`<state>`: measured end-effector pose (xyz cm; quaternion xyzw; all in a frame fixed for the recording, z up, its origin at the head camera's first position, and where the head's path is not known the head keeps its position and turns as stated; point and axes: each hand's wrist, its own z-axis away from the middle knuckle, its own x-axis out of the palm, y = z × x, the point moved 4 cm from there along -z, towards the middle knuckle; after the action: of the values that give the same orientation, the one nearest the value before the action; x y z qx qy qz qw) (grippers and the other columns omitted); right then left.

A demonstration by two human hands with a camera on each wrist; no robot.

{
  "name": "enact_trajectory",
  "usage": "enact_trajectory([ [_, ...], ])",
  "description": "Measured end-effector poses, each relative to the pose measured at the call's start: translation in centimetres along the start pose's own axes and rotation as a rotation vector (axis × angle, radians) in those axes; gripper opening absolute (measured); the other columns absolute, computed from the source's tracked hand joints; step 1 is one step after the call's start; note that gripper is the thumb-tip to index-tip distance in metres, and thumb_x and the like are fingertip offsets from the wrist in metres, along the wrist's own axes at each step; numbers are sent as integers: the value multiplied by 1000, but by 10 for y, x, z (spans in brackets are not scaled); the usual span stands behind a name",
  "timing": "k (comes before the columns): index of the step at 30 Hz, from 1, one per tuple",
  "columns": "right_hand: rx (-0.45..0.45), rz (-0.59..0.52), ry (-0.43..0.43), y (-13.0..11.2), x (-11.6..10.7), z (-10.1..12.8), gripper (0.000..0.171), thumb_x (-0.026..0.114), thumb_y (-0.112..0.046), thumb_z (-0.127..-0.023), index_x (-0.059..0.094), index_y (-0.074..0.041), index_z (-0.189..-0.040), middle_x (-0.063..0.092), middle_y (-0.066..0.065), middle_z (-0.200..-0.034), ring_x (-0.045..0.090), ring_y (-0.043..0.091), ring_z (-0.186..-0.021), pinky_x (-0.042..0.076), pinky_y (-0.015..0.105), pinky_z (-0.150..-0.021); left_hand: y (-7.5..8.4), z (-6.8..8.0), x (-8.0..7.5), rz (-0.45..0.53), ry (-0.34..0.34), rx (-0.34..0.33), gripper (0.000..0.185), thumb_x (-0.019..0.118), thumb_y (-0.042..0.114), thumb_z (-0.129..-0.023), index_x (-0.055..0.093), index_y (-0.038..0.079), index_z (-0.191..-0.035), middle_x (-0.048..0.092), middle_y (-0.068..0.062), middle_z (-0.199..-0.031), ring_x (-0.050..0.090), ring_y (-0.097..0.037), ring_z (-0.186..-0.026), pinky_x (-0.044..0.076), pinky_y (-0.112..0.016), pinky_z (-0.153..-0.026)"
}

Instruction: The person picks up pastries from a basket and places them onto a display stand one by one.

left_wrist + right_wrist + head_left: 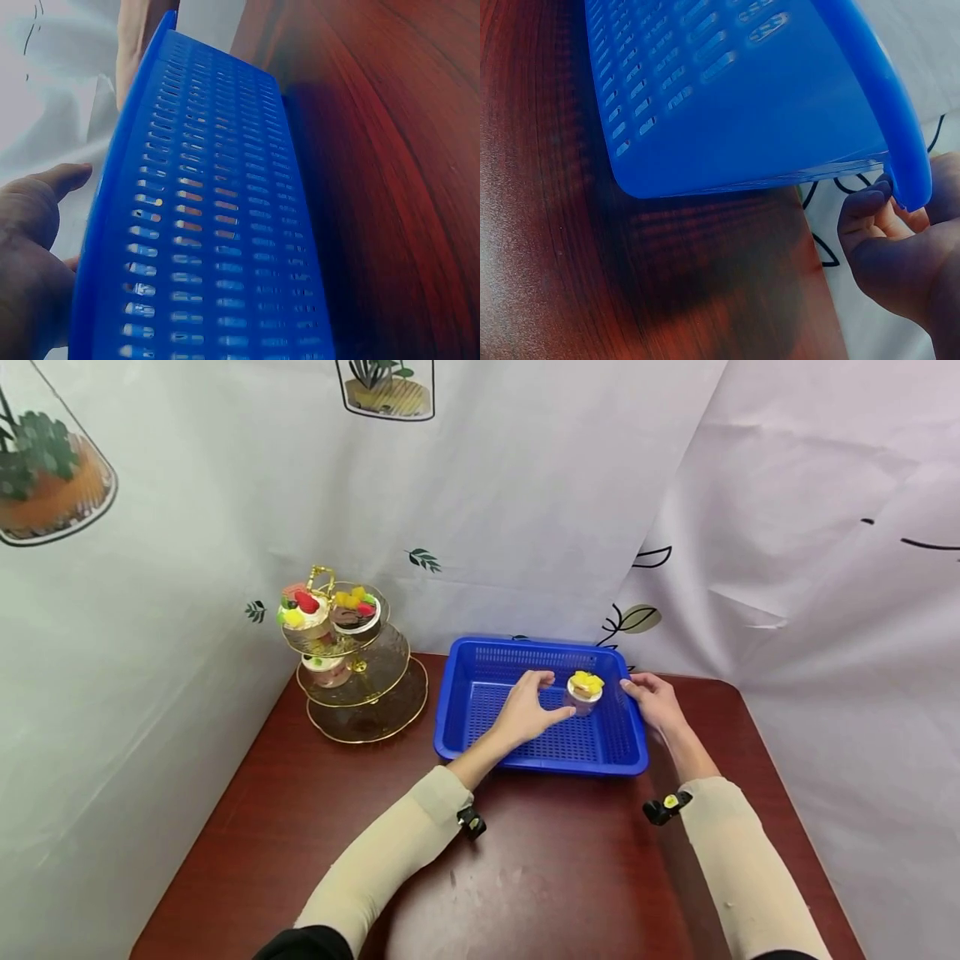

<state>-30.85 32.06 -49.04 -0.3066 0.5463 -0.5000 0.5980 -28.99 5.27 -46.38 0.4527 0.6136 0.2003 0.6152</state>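
A blue plastic basket (573, 767) with slotted walls stands at the back of the table. In it, toward the right, is a small dessert cup (583, 693) topped with yellow fruit-like cubes. My left hand (523, 708) reaches over the basket's near side, thumb and fingers spread apart just left of the cup; the thumb tip comes right at the cup's lower edge. In the left wrist view the basket wall hides part of that hand. On the right side, my right hand (654, 700) grips the basket rim, its fingers curled under the edge in the right wrist view.
A three-tier clear stand (367, 742) with gold edges is at the back left. Two fruit-topped dessert cups sit on its top tier, and another dessert cup (326, 672) on the middle one. A white printed cloth (525, 527) hangs behind the dark red table (555, 868).
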Motion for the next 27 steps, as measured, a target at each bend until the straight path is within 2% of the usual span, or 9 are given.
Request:
enact_trajectory([
  [7,-12,1,5,-1,-1,-1,48,62,-33,-109,57,1,-141,63,12,-118,65,9,-85,58,23,-73,8,-19,11,-10,15,1,76,88,34,-89,54,4,-149,60,-9,-142,57,-23,-133,45,-33,-113],
  [11,-22,12,8,-1,0,-2,48,62,-34,-108,57,2,-140,63,13,-118,65,9,-85,58,23,-72,11,-27,19,29,19,9,76,88,31,-89,52,3,-151,58,-9,-144,56,-23,-134,45,-34,-113],
  [18,-45,19,16,-1,0,-4,47,63,-32,-108,58,3,-139,64,10,-115,65,6,-83,58,22,-72,11,-38,32,81,22,-20,76,87,29,-90,52,1,-151,57,-10,-146,55,-25,-137,43,-33,-115],
  [23,-39,0,10,0,1,-2,48,64,-32,-108,57,3,-140,65,8,-115,65,7,-84,58,23,-72,6,-47,40,38,38,-43,81,89,32,-87,51,4,-153,57,-8,-145,55,-22,-136,42,-29,-115],
  [27,-28,-10,0,-1,1,0,49,63,-32,-108,56,3,-141,65,9,-114,66,7,-84,59,24,-72,3,-53,44,-2,24,-78,83,89,33,-87,50,5,-154,57,-7,-147,55,-22,-136,42,-29,-114],
])
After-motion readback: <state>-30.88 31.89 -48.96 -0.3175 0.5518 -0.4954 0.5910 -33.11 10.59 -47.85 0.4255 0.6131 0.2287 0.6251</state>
